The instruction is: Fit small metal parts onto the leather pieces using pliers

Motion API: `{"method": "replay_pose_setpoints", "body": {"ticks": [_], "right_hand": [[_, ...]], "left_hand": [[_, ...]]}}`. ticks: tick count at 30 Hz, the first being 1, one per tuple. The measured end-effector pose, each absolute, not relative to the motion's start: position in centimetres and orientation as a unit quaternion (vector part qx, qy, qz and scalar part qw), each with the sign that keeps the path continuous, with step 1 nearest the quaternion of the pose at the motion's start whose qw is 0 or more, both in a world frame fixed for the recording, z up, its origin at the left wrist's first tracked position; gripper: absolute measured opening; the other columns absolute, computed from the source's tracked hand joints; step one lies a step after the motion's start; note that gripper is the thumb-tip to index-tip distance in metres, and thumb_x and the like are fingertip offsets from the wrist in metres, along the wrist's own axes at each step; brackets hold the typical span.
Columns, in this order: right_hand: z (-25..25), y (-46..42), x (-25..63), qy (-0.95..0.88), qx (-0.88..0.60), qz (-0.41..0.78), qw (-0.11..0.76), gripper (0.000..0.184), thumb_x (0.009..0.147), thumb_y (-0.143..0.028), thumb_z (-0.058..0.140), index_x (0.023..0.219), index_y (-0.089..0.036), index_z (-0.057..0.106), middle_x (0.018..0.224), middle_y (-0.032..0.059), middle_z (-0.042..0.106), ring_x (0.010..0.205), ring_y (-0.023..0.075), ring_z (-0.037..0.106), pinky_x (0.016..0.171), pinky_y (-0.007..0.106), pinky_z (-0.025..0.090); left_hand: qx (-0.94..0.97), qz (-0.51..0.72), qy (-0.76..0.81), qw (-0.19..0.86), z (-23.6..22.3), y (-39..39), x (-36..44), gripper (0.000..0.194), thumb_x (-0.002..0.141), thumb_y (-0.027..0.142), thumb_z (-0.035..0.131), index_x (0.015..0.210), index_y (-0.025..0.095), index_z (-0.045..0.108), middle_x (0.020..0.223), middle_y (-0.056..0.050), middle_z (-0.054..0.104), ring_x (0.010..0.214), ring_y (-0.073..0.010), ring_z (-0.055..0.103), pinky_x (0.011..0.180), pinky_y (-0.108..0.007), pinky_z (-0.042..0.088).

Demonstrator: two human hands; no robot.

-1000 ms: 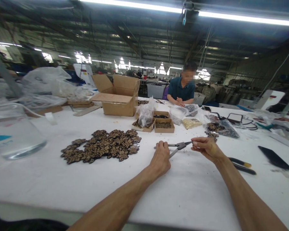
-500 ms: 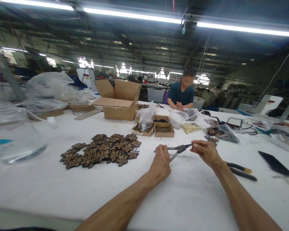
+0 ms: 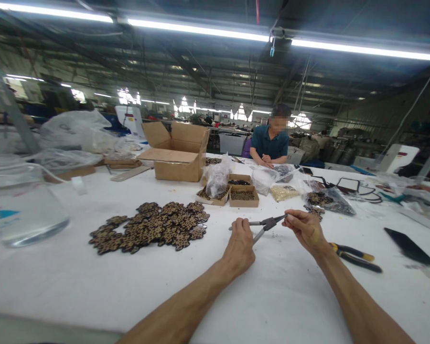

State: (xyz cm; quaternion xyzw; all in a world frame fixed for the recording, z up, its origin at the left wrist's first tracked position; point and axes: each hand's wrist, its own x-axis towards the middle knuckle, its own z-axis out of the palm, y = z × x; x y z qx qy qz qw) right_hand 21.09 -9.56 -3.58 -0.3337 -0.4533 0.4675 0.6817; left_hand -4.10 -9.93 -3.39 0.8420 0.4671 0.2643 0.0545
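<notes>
— While the left hand (image 3: 239, 246) grasps the grey pliers (image 3: 270, 223) by the handles, what is the right hand (image 3: 306, 230) up to?
— Its thumb and fingers are pinched together at the pliers' tip; whatever they hold there is too small to tell.
— So where are those pliers?
— Between the two hands, over the white table (image 3: 272, 296), with their handles spread.
— Anything close by?
— Black-and-yellow pliers (image 3: 360, 262) lie beside the right wrist, and a heap of leopard-patterned pieces (image 3: 154, 227) sits left of the left hand.
— And farther off?
— Small cardboard boxes (image 3: 243, 203) of little parts, then a large open carton (image 3: 177, 171). Beyond, a person (image 3: 268, 142) in a dark teal shirt leans at the table's far side.
</notes>
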Motion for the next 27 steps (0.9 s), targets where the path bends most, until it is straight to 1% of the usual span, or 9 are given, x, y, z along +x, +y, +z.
{"method": "replay_pose_setpoints", "body": {"ticks": [6, 11, 22, 27], "right_hand": [[-3.45, -9.69, 21.04, -0.45, -0.328, 0.471, 0.684, 0.029, 0.072, -0.029, 0.09, 0.097, -0.018, 0.08, 0.077, 0.0045, 0.075, 0.069, 0.0184, 0.07, 0.079, 0.039, 0.061], [-3.51, -9.68, 20.96, -0.446, -0.324, 0.478, 0.684, 0.029, 0.072, -0.03, 0.09, 0.097, -0.018, 0.08, 0.076, 0.0041, 0.074, 0.069, 0.0183, 0.07, 0.08, 0.04, 0.06], [-3.37, -9.8, 20.64, -0.444, -0.315, 0.473, 0.692, 0.026, 0.074, -0.028, 0.088, 0.097, -0.017, 0.08, 0.073, 0.003, 0.071, 0.066, 0.0158, 0.066, 0.079, 0.039, 0.06], [-3.39, -9.68, 20.77, -0.439, -0.318, 0.474, 0.694, 0.027, 0.073, -0.029, 0.09, 0.095, -0.017, 0.081, 0.074, 0.0032, 0.072, 0.066, 0.0153, 0.066, 0.079, 0.038, 0.059]], "left_hand": [[0.843, 0.276, 0.458, 0.06, -3.42, -9.78, -4.17, 0.065, 0.057, -0.004, 0.053, 0.118, 0.013, 0.04, 0.12, -0.016, 0.041, 0.109, -0.0277, 0.042, 0.098, -0.043, 0.04], [0.84, 0.275, 0.463, 0.07, -3.36, -9.87, -4.12, 0.064, 0.058, -0.005, 0.051, 0.118, 0.013, 0.041, 0.119, -0.016, 0.041, 0.108, -0.0279, 0.042, 0.097, -0.043, 0.041], [0.841, 0.277, 0.457, 0.085, -3.78, -9.64, -4.21, 0.068, 0.058, -0.003, 0.054, 0.123, 0.011, 0.04, 0.121, -0.016, 0.04, 0.112, -0.029, 0.041, 0.103, -0.045, 0.037], [0.837, 0.266, 0.469, 0.091, -3.62, -9.77, -4.17, 0.068, 0.058, -0.004, 0.053, 0.123, 0.013, 0.039, 0.122, -0.015, 0.04, 0.113, -0.028, 0.041, 0.102, -0.043, 0.039]]}}
